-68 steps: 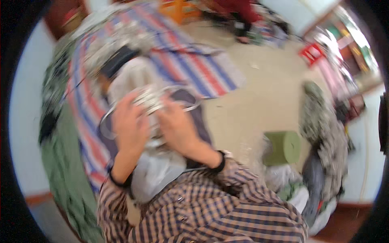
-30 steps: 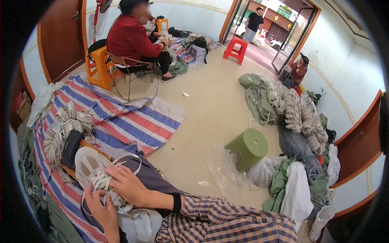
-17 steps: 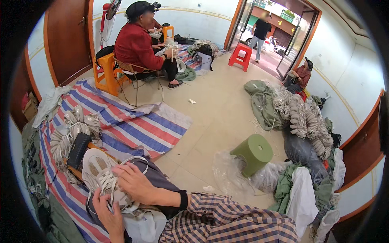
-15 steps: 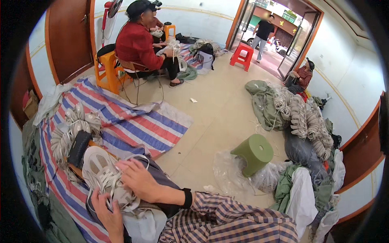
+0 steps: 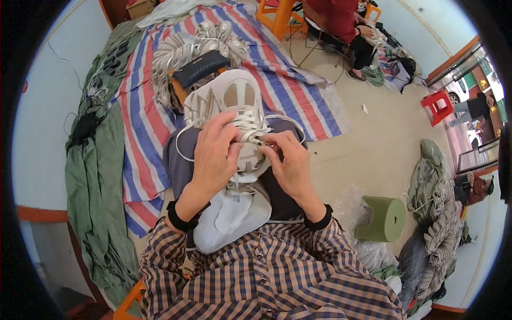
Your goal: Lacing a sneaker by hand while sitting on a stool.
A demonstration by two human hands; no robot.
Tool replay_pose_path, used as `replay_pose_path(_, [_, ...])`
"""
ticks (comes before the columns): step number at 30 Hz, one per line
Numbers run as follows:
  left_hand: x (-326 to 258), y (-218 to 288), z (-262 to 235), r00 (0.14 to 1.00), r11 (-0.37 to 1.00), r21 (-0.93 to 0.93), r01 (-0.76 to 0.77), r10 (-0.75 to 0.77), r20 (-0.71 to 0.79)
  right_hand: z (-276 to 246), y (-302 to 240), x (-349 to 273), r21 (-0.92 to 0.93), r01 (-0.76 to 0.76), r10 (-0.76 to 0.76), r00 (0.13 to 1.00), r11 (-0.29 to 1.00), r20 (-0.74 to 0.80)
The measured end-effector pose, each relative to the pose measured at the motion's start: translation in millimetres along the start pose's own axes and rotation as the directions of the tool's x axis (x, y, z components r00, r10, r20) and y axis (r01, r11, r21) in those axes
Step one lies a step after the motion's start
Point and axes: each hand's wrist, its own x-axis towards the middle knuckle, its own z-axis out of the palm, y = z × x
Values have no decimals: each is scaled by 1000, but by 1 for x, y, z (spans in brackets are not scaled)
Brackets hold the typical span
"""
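Note:
A beige and white sneaker [image 5: 244, 89] lies on my lap, toe pointing away from me. Pale shoelaces [image 5: 248, 120] run across its front, with loose loops hanging out at both sides. My left hand [image 5: 215, 154] is closed with bent fingers along the left side of the lacing, gripping the shoe there. At the right edge of the lacing, my right hand [image 5: 289, 162] pinches a lace between thumb and forefinger. The exact hold at the fingertips is partly hidden. A pale, sole-shaped piece [image 5: 221, 226] rests on my lap below the shoe's opening.
Beyond the shoe, a dark padded stand [image 5: 200, 68] and a pile of sneakers [image 5: 172, 52] sit on a striped sheet [image 5: 144, 154]. To my right are a green stool [image 5: 392, 218] and bundled shoes [image 5: 442, 234]. A seated person [image 5: 333, 18] handles a shoe.
My view has swung left and down, so the sneaker is now central. My right hand has gone from over the laces to pinching at their right edge; my left hand now grips their left side.

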Motion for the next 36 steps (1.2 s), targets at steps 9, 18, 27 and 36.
replay_pose_path(9, [-50, -6, -54, 1000, 925, -380, 14, -8, 17, -37, 59, 4, -216, 51, -77, 991, 975, -114])
replay_pose_path(18, [-87, 4, -76, 874, 912, -239, 334, -206, 440, -92, 94, -55, 22, -377, 376, 915, 926, -145])
replay_pose_path(27, [3, 13, -29, 992, 993, 66, 103, -98, -79, -69, 37, -33, 939, -269, 342, 921, 214, 186])
replay_pose_path(36, [30, 10, -19, 993, 916, 386, -111, 93, 67, -77, 38, -45, 957, -281, 184, 939, -72, 290])
